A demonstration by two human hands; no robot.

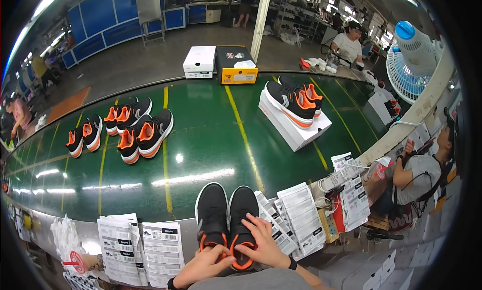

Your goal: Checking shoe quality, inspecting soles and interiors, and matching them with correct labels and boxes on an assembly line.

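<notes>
A pair of black sneakers with orange lining and white soles lies side by side in front of me, toes pointing away. My left hand is at the heel opening of the left sneaker, its fingers closed on the orange collar. Over the right sneaker lies my right hand. Its fingers are spread across the upper and its thumb reaches the orange opening. What the left fingertips touch inside the shoe is partly hidden.
A green conveyor belt carries several more sneakers at left and a pair on a white shoebox at right. Label sheets flank me. Boxes stand beyond; a fan is at right. Co-workers sit nearby.
</notes>
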